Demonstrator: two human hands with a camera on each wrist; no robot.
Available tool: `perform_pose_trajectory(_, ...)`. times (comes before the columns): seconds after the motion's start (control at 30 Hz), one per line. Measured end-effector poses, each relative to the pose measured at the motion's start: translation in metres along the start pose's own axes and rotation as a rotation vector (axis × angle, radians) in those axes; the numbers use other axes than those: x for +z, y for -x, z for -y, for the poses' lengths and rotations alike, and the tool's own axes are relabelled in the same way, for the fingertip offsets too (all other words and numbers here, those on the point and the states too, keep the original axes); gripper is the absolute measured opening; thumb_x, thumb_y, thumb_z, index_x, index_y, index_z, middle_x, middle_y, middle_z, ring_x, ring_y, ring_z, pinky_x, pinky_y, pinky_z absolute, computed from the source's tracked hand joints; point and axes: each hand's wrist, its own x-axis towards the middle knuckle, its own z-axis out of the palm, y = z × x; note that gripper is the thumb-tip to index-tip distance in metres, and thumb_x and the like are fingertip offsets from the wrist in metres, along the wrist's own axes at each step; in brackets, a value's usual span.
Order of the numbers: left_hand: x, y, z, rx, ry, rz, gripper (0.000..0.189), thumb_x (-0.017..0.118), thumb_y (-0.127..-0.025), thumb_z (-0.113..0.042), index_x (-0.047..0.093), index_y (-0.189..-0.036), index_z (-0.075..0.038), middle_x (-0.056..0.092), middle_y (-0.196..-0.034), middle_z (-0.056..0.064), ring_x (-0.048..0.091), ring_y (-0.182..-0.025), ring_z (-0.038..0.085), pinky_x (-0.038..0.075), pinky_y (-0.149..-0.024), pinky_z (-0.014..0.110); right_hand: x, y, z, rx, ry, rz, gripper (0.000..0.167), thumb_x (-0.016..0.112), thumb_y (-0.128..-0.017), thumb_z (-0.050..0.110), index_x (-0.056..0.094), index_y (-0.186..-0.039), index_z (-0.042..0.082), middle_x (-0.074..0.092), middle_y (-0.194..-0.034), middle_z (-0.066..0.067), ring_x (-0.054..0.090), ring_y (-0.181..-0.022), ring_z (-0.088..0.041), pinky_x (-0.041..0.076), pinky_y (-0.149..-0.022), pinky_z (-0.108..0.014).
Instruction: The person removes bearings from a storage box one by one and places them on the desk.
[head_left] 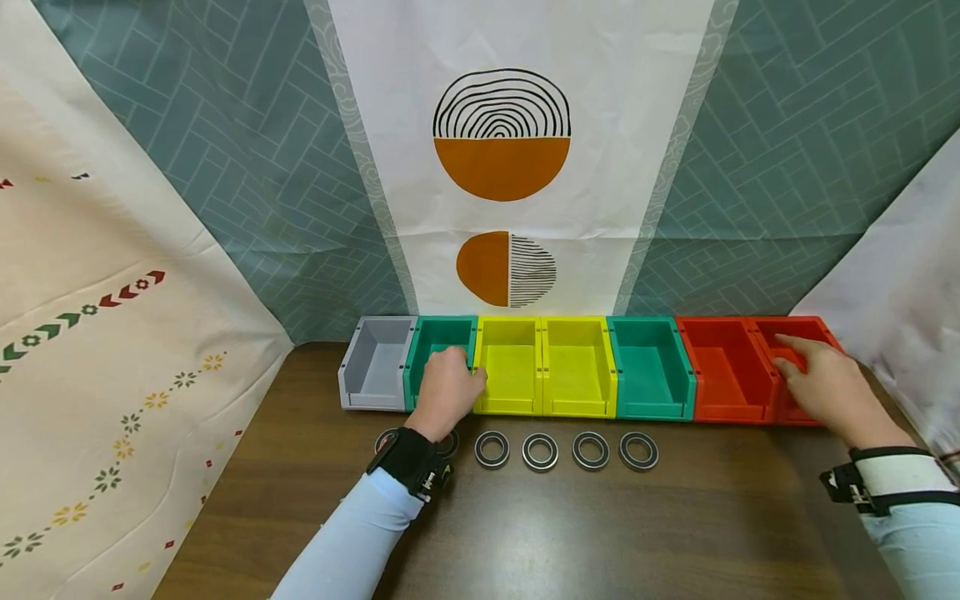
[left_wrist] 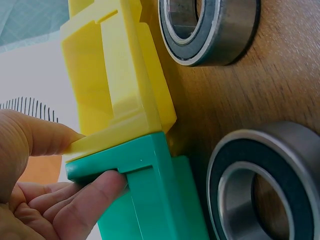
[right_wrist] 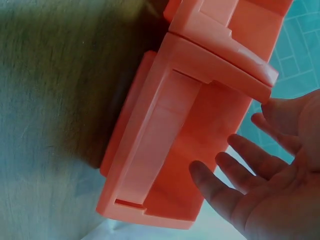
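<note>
A row of plastic bins stands on the table. My left hand (head_left: pixel 446 392) is at the left green bin (left_wrist: pixel 145 185). Its thumb lies on the wall of the adjoining yellow bin (left_wrist: pixel 117 75) and its fingers reach inside the green one, pinching the two side walls together. At the far right my right hand (head_left: pixel 832 387) is over the end red bin (right_wrist: pixel 165 145). Its fingers are spread and loosely bent, holding nothing; the thumb tip is by the top of the wall shared with the neighbouring red bin (right_wrist: pixel 220 20). The left forearm partly hides two bearings.
Several ball bearings (head_left: pixel 637 465) lie in a line on the wooden table (head_left: pixel 600 533) in front of the bins. A grey bin (head_left: pixel 375 400) ends the row at left, and another green bin (head_left: pixel 651 367) stands between yellow and red. Patterned cloth (head_left: pixel 510 275) hangs behind.
</note>
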Motion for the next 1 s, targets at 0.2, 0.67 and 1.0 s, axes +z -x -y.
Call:
perform_pose_trajectory(0.2, -0.001, 0.0, -0.002, -0.017, 0.007, 0.017, 0.021, 0.063, -0.086, -0.026, 0.057, -0.079, -0.006, 0.035, -0.06, 0.002, 0.052, -0.047, 0.018, 0.042, -0.041, 0.022, 0.001, -0.001, -0.007, -0.008, 0.018, 0.02, 0.047, 0.048, -0.094, 0.018, 0.041, -0.137, -0.002, 0.05, -0.121, -0.035, 0.047, -0.093, -0.045, 0.043, -0.071, -0.059)
perform_pose_trajectory(0.67, -0.002, 0.001, -0.003, -0.015, 0.016, 0.01, 0.021, 0.063, -0.086, -0.025, 0.056, -0.078, -0.007, 0.036, -0.06, 0.002, 0.052, -0.048, 0.018, 0.042, -0.041, 0.022, 0.005, 0.0, -0.028, -0.017, 0.054, 0.1, 0.063, 0.061, -0.077, 0.006, 0.039, -0.133, -0.011, 0.06, -0.084, -0.028, 0.048, -0.071, -0.032, 0.044, -0.055, -0.042)
perform_pose_trajectory(1.0, -0.003, 0.0, -0.006, -0.029, 0.022, 0.029, 0.022, 0.063, -0.086, -0.026, 0.059, -0.086, -0.005, 0.044, -0.063, 0.005, 0.054, -0.052, 0.018, 0.045, -0.044, 0.022, 0.002, -0.006, -0.028, -0.016, 0.072, 0.123, 0.073, 0.067, -0.07, 0.006, 0.037, -0.134, -0.012, 0.044, -0.12, -0.043, 0.044, -0.102, -0.054, 0.033, -0.086, -0.071)
